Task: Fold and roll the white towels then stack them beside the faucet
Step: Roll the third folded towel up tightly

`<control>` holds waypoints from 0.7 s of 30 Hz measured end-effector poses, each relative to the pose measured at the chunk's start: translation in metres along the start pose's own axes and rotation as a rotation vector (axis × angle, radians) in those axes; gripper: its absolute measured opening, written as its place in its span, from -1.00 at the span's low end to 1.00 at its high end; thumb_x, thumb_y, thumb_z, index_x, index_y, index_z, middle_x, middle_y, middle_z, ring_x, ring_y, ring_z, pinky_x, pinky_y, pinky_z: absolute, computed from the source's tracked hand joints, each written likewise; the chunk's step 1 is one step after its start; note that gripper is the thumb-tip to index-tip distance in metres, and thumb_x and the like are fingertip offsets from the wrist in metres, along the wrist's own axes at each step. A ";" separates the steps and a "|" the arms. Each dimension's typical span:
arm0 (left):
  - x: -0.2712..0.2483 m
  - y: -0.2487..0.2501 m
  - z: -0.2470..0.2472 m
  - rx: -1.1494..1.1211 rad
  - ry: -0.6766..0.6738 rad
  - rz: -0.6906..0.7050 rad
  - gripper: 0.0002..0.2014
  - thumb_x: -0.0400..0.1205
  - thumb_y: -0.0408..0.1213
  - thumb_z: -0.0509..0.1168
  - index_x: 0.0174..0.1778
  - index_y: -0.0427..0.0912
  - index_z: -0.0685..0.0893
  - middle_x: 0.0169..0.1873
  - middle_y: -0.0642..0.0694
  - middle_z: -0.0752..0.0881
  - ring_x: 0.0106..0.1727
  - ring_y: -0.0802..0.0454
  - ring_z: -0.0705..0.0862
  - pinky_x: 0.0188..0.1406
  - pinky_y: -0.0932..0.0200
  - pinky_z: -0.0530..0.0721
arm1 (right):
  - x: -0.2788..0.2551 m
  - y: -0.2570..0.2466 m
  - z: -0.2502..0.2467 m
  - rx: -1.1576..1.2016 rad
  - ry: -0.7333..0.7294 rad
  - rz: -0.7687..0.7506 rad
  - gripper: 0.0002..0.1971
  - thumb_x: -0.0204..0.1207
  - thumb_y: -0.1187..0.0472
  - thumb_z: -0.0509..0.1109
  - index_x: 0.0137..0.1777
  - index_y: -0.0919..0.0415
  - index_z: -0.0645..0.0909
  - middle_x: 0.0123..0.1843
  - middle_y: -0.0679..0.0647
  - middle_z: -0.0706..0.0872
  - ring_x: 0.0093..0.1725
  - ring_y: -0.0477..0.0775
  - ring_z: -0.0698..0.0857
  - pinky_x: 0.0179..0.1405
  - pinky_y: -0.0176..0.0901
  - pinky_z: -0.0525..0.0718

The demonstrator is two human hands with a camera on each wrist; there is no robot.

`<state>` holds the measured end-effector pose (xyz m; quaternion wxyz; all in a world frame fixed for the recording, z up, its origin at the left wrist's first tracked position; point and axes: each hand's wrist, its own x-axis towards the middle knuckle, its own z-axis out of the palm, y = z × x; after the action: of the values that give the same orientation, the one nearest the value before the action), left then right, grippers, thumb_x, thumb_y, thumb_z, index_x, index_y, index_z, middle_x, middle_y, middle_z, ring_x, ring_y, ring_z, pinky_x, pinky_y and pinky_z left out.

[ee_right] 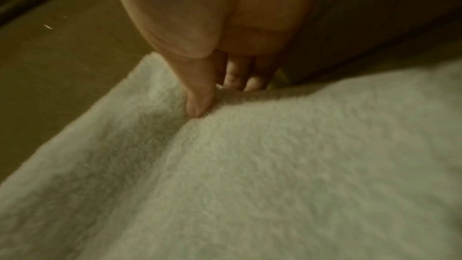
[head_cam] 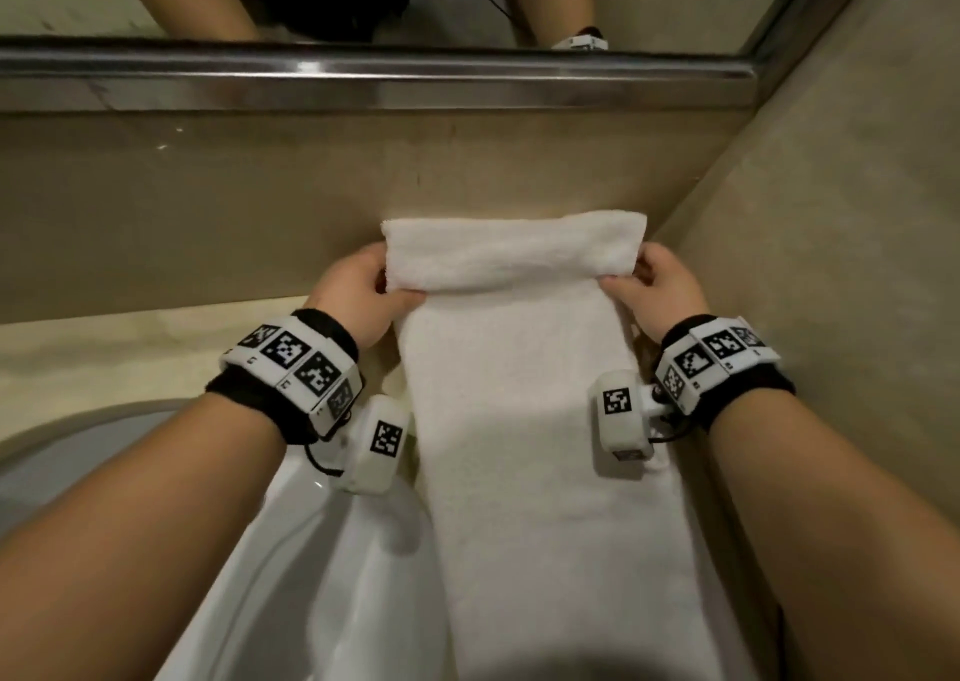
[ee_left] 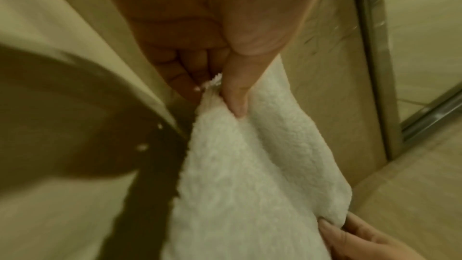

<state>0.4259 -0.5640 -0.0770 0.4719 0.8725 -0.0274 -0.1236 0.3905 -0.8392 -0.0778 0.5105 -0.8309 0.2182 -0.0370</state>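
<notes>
A long white towel (head_cam: 540,436) lies folded into a narrow strip on the beige counter, running from the near edge to the back wall. Its far end (head_cam: 514,254) is turned over into the start of a roll. My left hand (head_cam: 374,285) pinches the left end of that turned part, thumb on top and fingers beneath (ee_left: 235,94). My right hand (head_cam: 639,278) pinches the right end in the same way, with its thumb (ee_right: 197,104) pressed into the towel (ee_right: 250,175). No faucet shows in any view.
A white basin (head_cam: 291,550) lies left of the towel, partly under my left forearm. The beige backsplash (head_cam: 260,197) and a metal mirror frame (head_cam: 363,72) stand behind. A beige side wall (head_cam: 831,265) closes in on the right.
</notes>
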 end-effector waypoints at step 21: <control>-0.034 -0.019 0.001 0.148 -0.031 -0.113 -0.50 0.52 -0.15 0.39 0.35 -0.15 0.44 0.15 -0.04 0.61 0.02 0.06 0.55 0.05 0.13 0.52 | -0.032 -0.017 -0.024 -0.390 -0.048 0.101 -0.67 0.55 0.12 0.32 0.31 0.12 0.51 0.01 0.04 0.65 -0.01 0.08 0.65 -0.08 -0.17 0.54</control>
<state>0.3916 -0.5489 -0.0867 0.3980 0.9031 0.0055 -0.1611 0.3600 -0.8396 -0.0464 0.3462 -0.9026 0.2504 0.0517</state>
